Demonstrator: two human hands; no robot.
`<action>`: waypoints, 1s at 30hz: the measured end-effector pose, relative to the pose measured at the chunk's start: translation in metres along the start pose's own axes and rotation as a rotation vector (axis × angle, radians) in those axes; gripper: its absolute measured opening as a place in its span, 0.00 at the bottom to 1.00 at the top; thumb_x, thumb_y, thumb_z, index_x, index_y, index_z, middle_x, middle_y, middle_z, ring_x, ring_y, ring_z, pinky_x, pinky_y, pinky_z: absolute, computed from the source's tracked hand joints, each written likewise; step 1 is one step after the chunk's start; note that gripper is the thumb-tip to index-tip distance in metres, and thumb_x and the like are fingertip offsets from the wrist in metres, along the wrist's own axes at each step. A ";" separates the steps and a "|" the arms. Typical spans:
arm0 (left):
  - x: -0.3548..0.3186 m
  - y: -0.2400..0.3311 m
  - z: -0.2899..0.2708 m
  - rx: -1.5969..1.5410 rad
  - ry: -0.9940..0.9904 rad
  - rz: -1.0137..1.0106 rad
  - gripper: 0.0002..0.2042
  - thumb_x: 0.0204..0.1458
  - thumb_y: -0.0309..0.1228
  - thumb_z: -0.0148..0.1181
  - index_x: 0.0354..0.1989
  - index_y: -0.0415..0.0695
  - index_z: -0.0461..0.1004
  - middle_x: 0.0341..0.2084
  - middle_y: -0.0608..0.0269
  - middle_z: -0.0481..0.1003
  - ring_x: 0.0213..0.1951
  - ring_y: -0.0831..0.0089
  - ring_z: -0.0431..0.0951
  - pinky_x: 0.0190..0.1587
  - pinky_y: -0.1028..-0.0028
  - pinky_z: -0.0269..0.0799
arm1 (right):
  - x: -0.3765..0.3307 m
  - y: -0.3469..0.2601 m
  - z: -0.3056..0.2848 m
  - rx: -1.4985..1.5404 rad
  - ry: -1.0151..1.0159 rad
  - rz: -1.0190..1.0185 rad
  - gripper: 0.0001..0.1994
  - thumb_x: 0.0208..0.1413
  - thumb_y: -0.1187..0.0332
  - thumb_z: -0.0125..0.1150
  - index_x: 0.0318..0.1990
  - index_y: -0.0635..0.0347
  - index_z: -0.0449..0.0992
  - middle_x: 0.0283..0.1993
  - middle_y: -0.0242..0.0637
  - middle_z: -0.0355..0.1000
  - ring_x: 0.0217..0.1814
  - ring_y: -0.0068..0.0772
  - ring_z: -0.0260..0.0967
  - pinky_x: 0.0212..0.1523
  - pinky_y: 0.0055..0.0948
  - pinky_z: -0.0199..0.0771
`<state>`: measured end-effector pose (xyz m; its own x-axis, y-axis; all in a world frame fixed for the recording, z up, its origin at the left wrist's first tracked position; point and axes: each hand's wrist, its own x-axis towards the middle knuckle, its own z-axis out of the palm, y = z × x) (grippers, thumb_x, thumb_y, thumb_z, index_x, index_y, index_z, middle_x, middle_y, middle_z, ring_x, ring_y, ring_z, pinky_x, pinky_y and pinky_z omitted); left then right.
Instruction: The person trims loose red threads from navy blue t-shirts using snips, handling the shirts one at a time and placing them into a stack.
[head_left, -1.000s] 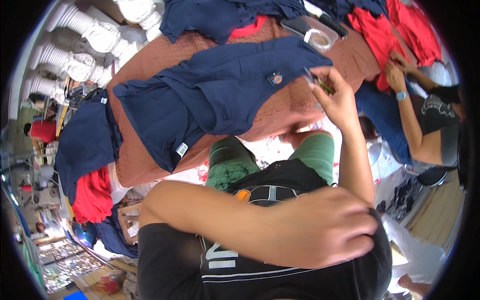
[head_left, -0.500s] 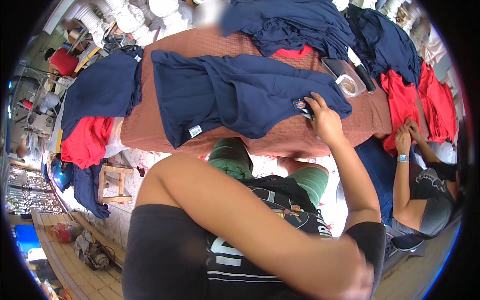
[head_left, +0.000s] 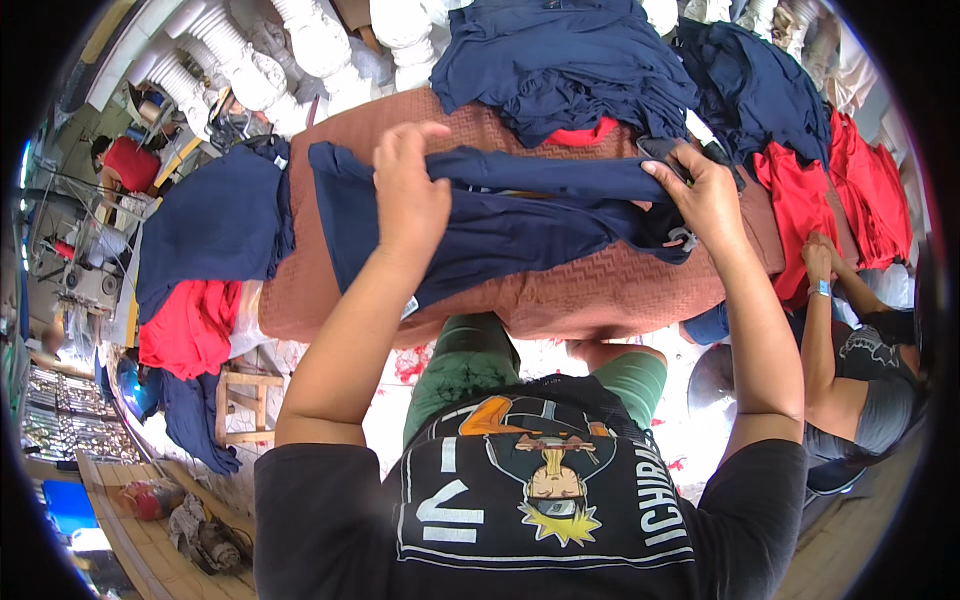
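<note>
A navy blue garment [head_left: 520,225] lies stretched across the brown-covered table [head_left: 560,305] in front of me, its upper strip lifted away from the lower layer so a gap shows between them. My right hand [head_left: 708,195] pinches that strip at its right end, thumb and fingers closed on the cloth. Over the garment's left part is my left hand [head_left: 410,195], thumb and forefinger apart; I see no cloth between them. A small white tag [head_left: 410,306] shows at the garment's near edge, by my left forearm. Small pale pieces [head_left: 682,238] show at its right end.
Navy clothes [head_left: 570,75] are heaped at the far side, with red clothes [head_left: 868,200] at right. Navy cloth [head_left: 215,215] hangs over red cloth [head_left: 190,325] at left, by a wooden stool [head_left: 250,400]. On the right, a co-worker's hands [head_left: 820,258] touch red cloth.
My left hand has come up from low by my right side to above the garment. My right hand has shifted up and right, now lifting the garment's edge. The garment is narrower and its label is hidden.
</note>
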<state>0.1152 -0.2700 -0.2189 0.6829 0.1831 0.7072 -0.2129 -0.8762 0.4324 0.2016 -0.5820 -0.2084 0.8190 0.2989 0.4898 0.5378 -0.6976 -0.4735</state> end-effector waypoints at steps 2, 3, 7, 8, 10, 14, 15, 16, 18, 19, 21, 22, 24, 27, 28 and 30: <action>0.025 -0.002 -0.016 -0.038 0.003 0.005 0.26 0.37 0.10 0.58 0.48 0.45 0.71 0.41 0.60 0.69 0.44 0.65 0.72 0.48 0.67 0.71 | 0.013 -0.017 -0.015 -0.037 0.006 -0.009 0.19 0.52 0.52 0.67 0.32 0.63 0.75 0.24 0.48 0.73 0.26 0.49 0.71 0.30 0.37 0.70; 0.033 0.002 -0.025 -0.036 -0.050 -0.056 0.23 0.42 0.12 0.60 0.48 0.44 0.71 0.39 0.63 0.70 0.42 0.71 0.74 0.45 0.73 0.72 | 0.019 -0.023 -0.020 -0.025 0.058 -0.066 0.20 0.52 0.52 0.66 0.32 0.63 0.75 0.25 0.48 0.73 0.26 0.50 0.72 0.30 0.37 0.71; 0.060 -0.016 -0.035 -0.649 -0.232 -0.251 0.14 0.48 0.16 0.62 0.44 0.41 0.76 0.33 0.68 0.77 0.36 0.80 0.77 0.40 0.81 0.72 | 0.049 -0.040 -0.052 -0.098 0.063 -0.087 0.19 0.52 0.54 0.67 0.33 0.64 0.76 0.24 0.44 0.73 0.24 0.42 0.71 0.30 0.32 0.70; 0.065 -0.021 -0.038 -0.667 -0.342 -0.285 0.11 0.49 0.18 0.63 0.42 0.40 0.77 0.33 0.68 0.78 0.36 0.81 0.77 0.40 0.81 0.72 | 0.058 -0.033 -0.055 -0.017 -0.024 -0.047 0.18 0.53 0.55 0.67 0.33 0.64 0.76 0.24 0.42 0.73 0.24 0.37 0.70 0.30 0.31 0.70; 0.069 -0.012 -0.037 -0.780 -0.597 -0.446 0.08 0.53 0.29 0.64 0.39 0.37 0.79 0.32 0.68 0.79 0.33 0.83 0.76 0.38 0.82 0.73 | 0.076 0.002 -0.055 0.105 -0.184 0.002 0.17 0.53 0.56 0.67 0.33 0.64 0.76 0.24 0.39 0.73 0.26 0.30 0.69 0.32 0.30 0.70; 0.010 -0.042 0.026 -0.977 -0.726 -0.649 0.13 0.56 0.34 0.62 0.41 0.35 0.78 0.32 0.66 0.78 0.32 0.81 0.75 0.40 0.80 0.72 | 0.067 0.044 -0.007 -0.103 -0.288 -0.023 0.12 0.51 0.66 0.65 0.41 0.62 0.77 0.35 0.45 0.77 0.38 0.43 0.75 0.43 0.31 0.72; -0.007 -0.043 0.033 -1.013 -0.714 -0.661 0.13 0.56 0.34 0.62 0.41 0.35 0.78 0.34 0.66 0.78 0.35 0.81 0.75 0.41 0.79 0.71 | 0.057 0.045 0.002 -0.096 -0.323 -0.022 0.12 0.51 0.67 0.65 0.42 0.61 0.78 0.37 0.46 0.77 0.40 0.45 0.75 0.45 0.31 0.73; -0.018 -0.044 0.034 -1.027 -0.714 -0.735 0.14 0.57 0.34 0.62 0.42 0.34 0.78 0.35 0.65 0.78 0.36 0.81 0.75 0.43 0.79 0.71 | 0.048 0.033 0.008 -0.063 -0.364 -0.020 0.12 0.53 0.67 0.63 0.43 0.61 0.78 0.38 0.42 0.78 0.41 0.38 0.76 0.47 0.28 0.72; -0.032 -0.039 0.039 -1.088 -0.692 -0.838 0.16 0.57 0.35 0.61 0.44 0.32 0.77 0.37 0.63 0.78 0.38 0.80 0.76 0.45 0.78 0.71 | 0.034 0.020 0.022 0.264 -0.530 0.084 0.11 0.55 0.69 0.62 0.44 0.63 0.79 0.36 0.39 0.78 0.40 0.31 0.75 0.46 0.26 0.72; -0.040 -0.035 0.037 -1.114 -0.664 -0.885 0.16 0.57 0.35 0.61 0.45 0.32 0.76 0.37 0.62 0.78 0.39 0.80 0.76 0.46 0.78 0.71 | 0.026 0.012 0.030 0.436 -0.605 0.137 0.10 0.55 0.70 0.62 0.44 0.63 0.79 0.36 0.37 0.78 0.40 0.27 0.75 0.45 0.26 0.72; -0.045 -0.026 0.043 -1.173 -0.607 -0.932 0.18 0.57 0.37 0.61 0.46 0.32 0.75 0.38 0.61 0.78 0.40 0.79 0.76 0.48 0.78 0.70 | -0.004 -0.002 0.058 0.683 -0.540 0.154 0.15 0.57 0.72 0.61 0.52 0.63 0.75 0.31 0.32 0.75 0.35 0.17 0.70 0.43 0.22 0.70; -0.049 -0.019 0.046 -1.190 -0.588 -0.954 0.19 0.57 0.38 0.61 0.47 0.32 0.75 0.38 0.61 0.78 0.40 0.78 0.76 0.48 0.78 0.70 | -0.017 -0.010 0.071 0.681 -0.524 0.168 0.19 0.56 0.73 0.61 0.56 0.61 0.72 0.29 0.31 0.73 0.33 0.17 0.68 0.41 0.21 0.69; -0.052 -0.013 0.048 -1.161 -0.568 -0.966 0.20 0.58 0.40 0.60 0.47 0.32 0.75 0.39 0.60 0.78 0.41 0.78 0.76 0.49 0.78 0.70 | -0.027 -0.027 0.094 0.679 -0.554 0.204 0.30 0.57 0.77 0.59 0.68 0.54 0.61 0.27 0.25 0.67 0.31 0.17 0.65 0.40 0.19 0.67; -0.052 -0.006 0.052 -1.112 -0.599 -0.935 0.21 0.58 0.42 0.59 0.47 0.32 0.76 0.39 0.61 0.78 0.41 0.78 0.76 0.48 0.78 0.70 | -0.027 -0.023 0.116 0.754 -0.535 0.254 0.12 0.58 0.76 0.59 0.50 0.63 0.74 0.28 0.26 0.69 0.30 0.15 0.66 0.36 0.19 0.67; -0.050 -0.004 0.049 -1.119 -0.603 -0.923 0.21 0.59 0.42 0.59 0.46 0.32 0.76 0.39 0.61 0.78 0.41 0.78 0.76 0.48 0.78 0.70 | -0.026 -0.024 0.112 0.753 -0.523 0.254 0.09 0.58 0.76 0.59 0.46 0.64 0.74 0.28 0.26 0.70 0.30 0.15 0.66 0.36 0.20 0.67; -0.050 -0.001 0.049 -1.149 -0.602 -0.892 0.21 0.59 0.42 0.59 0.46 0.32 0.76 0.39 0.61 0.78 0.41 0.78 0.76 0.48 0.78 0.70 | -0.023 -0.026 0.101 0.751 -0.495 0.256 0.05 0.57 0.74 0.60 0.39 0.66 0.75 0.27 0.28 0.72 0.29 0.15 0.67 0.34 0.20 0.68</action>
<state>0.1153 -0.2998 -0.2823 0.9809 -0.0072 -0.1942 0.1894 0.2580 0.9474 0.1888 -0.5047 -0.2811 0.8294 0.5584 0.0195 0.1761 -0.2281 -0.9576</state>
